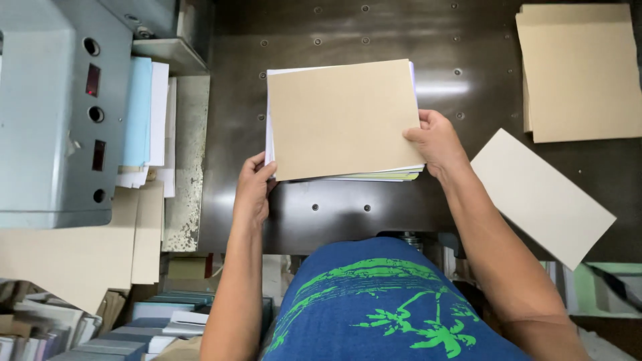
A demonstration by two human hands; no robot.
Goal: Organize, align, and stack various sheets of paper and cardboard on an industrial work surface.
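Note:
A stack of paper sheets topped by a tan cardboard sheet [342,119] sits on the dark metal machine table [334,214] in front of me. My left hand [253,190] grips the stack's near left corner, thumb on top. My right hand [436,142] holds the stack's right edge, fingers curled over it. White and pale green sheet edges show under the tan cover at the near side.
A grey machine housing [57,113] with dials stands at the left, with blue and white paper [147,120] beside it. A tan cardboard pile [580,70] lies at the far right, a pale board [540,197] near my right forearm. Books and paper clutter the lower left.

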